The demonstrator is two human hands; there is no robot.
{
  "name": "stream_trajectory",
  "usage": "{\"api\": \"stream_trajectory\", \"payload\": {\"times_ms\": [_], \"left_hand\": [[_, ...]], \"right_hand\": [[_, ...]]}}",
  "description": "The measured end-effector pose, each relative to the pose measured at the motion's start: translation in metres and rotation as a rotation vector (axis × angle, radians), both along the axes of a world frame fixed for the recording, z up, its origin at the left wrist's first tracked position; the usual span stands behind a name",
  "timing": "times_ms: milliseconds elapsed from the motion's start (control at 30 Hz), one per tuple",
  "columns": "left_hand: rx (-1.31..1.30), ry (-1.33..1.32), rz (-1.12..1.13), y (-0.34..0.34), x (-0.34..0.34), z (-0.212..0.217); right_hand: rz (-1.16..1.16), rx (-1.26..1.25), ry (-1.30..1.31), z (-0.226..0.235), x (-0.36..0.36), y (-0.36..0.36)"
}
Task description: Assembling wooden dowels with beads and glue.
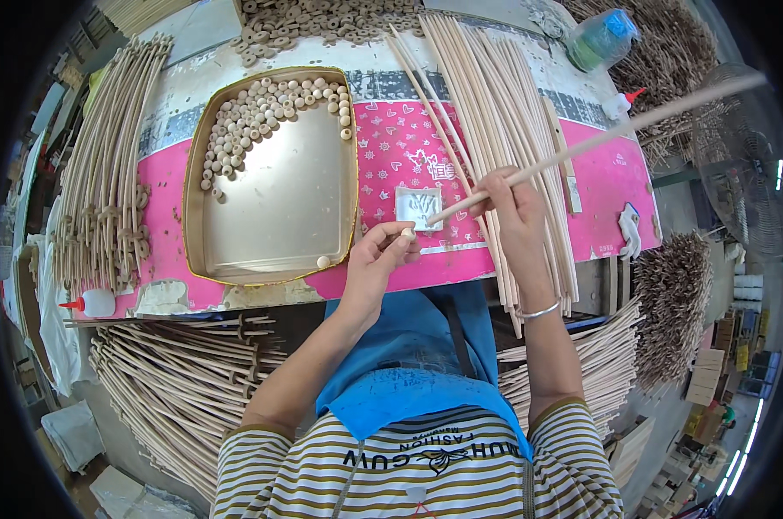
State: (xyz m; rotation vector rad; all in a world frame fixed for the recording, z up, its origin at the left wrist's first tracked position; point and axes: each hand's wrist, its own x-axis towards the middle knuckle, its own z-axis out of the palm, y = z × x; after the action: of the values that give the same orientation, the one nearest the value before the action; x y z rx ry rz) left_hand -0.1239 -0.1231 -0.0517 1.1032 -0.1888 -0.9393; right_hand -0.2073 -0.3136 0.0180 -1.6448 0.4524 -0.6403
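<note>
Wooden rod, pale, slender; small rounded bead

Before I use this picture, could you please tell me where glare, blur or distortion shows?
Head view: glare whitens part of the tray; the front edge of the table bows; the rod seems blurred toward its far end; strip lights at lower right glare white.

Striped shirt, white and olive — blue apron — silver bangle on right wrist.
</note>
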Motion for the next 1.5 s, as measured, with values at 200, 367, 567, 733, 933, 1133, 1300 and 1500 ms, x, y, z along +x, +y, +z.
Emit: {"api": "stream_trajectory", "payload": {"times_ms": [200,367,567,733,933,1133,1300,1500], "left_hand": [[-0.085,0.047,-0.032,-0.001,-0.005,0.006],[-0.126,0.170,-0.020,0.001,-0.009,0.011],[-0.176,0.217,-0.031,0.004,-0.011,0.009],[-0.203,0.245,-0.046,0.006,-0.011,0.011],[-0.070,0.051,0.048,0.003,-0.013,-0.015],[-0.034,0.052,0.070,-0.006,-0.008,-0.024],[0.040,0.064,0.108,-0.013,-0.006,-0.026],[0.053,0.059,0.114,-0.015,-0.007,-0.025]], "right_hand": [[-0.064,0.086,-0.120,-0.007,-0.018,0.015],[-0.113,0.169,-0.155,-0.013,-0.025,0.023],[-0.140,0.297,-0.221,-0.023,-0.030,0.021],[-0.196,0.347,-0.224,-0.028,-0.031,0.018],[-0.213,-0.058,-0.044,-0.038,0.014,0.006],[-0.123,-0.479,0.012,-0.051,0.049,-0.003],[-0.105,-0.466,0.071,-0.058,0.056,-0.007],[-0.063,-0.487,0.138,-0.053,0.055,-0.009]]}}
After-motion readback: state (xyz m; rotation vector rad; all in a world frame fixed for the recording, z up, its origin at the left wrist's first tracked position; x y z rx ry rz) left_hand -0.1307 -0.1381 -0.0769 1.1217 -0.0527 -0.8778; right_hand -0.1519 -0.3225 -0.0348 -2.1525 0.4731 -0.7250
